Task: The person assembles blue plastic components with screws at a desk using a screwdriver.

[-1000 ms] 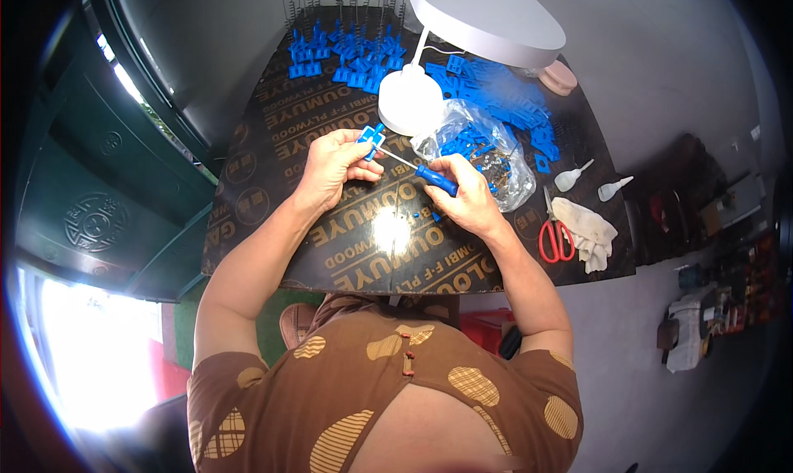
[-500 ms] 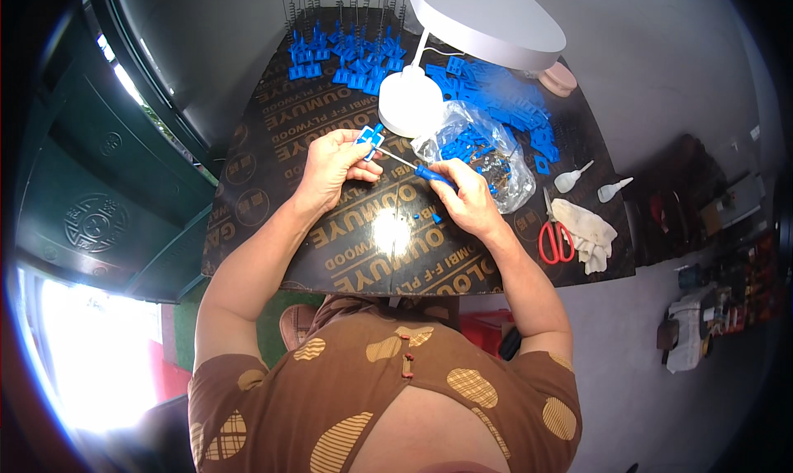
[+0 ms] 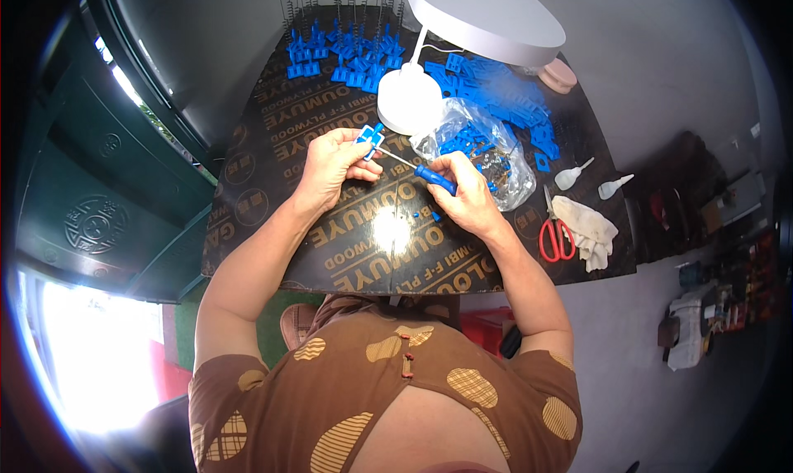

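Note:
My left hand (image 3: 329, 166) pinches a small blue plastic part (image 3: 369, 139) with square openings between thumb and fingers, above the left middle of the table. In my right hand (image 3: 469, 199) is a screwdriver (image 3: 435, 178) with a blue handle. Its thin metal shaft points left, and the tip meets or nearly meets the blue part; the exact contact is too small to make out. Below the screwdriver, a few tiny blue pieces (image 3: 436, 216) lie on the dark printed tabletop (image 3: 347, 242).
Behind my hands stands a white lamp (image 3: 410, 101). A clear plastic bag (image 3: 512, 184) of small parts lies beside it. Blue pieces with springs (image 3: 355, 72) and a blue pile (image 3: 504, 93) fill the back. Scissors (image 3: 555, 240), a cloth (image 3: 588, 233) and dropper bottles (image 3: 570, 176) lie right.
The right hand's fingers have shifted their grip on the screwdriver handle, leaving more of it showing. The left hand and blue part stay in place.

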{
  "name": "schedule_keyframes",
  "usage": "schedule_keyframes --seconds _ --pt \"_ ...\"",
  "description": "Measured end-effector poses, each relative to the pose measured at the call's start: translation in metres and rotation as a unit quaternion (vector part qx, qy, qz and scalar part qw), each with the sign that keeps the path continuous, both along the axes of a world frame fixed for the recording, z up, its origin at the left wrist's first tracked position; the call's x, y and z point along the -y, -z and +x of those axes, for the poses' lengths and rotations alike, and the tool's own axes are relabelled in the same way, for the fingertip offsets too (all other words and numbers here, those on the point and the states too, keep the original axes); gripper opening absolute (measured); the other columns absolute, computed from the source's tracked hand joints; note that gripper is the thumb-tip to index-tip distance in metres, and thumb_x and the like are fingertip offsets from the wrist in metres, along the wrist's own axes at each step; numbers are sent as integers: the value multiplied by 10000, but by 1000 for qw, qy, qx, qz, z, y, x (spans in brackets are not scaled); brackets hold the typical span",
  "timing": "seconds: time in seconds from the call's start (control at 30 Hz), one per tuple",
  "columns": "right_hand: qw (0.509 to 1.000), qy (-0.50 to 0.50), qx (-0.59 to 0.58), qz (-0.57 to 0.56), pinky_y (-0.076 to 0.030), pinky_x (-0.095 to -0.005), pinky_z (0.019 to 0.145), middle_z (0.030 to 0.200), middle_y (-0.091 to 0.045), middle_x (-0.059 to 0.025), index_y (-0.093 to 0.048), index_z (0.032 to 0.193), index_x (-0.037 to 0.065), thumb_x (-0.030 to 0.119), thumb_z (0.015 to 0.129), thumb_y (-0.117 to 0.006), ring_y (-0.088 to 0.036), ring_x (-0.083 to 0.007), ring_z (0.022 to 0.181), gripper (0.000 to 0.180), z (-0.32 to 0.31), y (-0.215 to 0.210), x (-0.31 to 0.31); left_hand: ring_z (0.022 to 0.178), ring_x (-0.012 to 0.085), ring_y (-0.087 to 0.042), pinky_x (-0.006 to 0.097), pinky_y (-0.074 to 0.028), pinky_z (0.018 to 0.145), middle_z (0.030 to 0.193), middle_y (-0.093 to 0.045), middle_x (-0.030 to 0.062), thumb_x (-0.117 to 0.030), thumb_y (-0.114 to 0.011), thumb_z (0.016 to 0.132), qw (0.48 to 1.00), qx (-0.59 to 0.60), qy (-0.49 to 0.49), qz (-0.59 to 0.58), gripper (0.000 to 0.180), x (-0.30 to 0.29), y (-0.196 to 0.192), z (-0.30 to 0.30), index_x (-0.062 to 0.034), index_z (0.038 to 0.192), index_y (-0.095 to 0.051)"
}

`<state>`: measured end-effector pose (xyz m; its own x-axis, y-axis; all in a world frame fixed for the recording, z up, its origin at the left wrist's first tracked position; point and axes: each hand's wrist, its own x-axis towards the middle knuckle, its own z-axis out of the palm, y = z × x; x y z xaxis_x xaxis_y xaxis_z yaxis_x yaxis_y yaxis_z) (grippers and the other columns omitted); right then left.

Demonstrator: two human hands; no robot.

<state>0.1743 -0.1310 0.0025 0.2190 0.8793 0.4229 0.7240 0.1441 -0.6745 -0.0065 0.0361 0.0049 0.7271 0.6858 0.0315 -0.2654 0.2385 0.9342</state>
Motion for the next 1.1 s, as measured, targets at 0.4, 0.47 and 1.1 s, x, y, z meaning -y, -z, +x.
schedule_keyframes --seconds 0.4,0.47,1.1 --pt "999 -7 30 24 -495 -363 715 874 -606 -153 -614 969 -14 66 833 -613 -621 -301 795 158 -1 -2 0 670 187 -677 253 -593 585 878 -639 181 -101 -633 893 1000 -2 -2 0 301 0 1 -1 95 1075 -494" --pt "1000 -7 22 20 -495 -363 716 873 -607 -152 -616 973 -14 66 835 -614 -621 -300 792 160 -1 -3 0 671 188 -677 255 -593 586 879 -639 181 -100 -634 892 1000 -1 0 -1 305 0 1 0 95 1077 -492" --pt "999 2 51 15 -482 -340 697 874 -578 -124 -600 1008 -17 40 783 -656 -600 -251 784 239 1 1 0 667 193 -678 251 -592 582 891 -642 192 -106 -636 890 1000 -14 -11 10 337 0 0 0 106 1099 -477"
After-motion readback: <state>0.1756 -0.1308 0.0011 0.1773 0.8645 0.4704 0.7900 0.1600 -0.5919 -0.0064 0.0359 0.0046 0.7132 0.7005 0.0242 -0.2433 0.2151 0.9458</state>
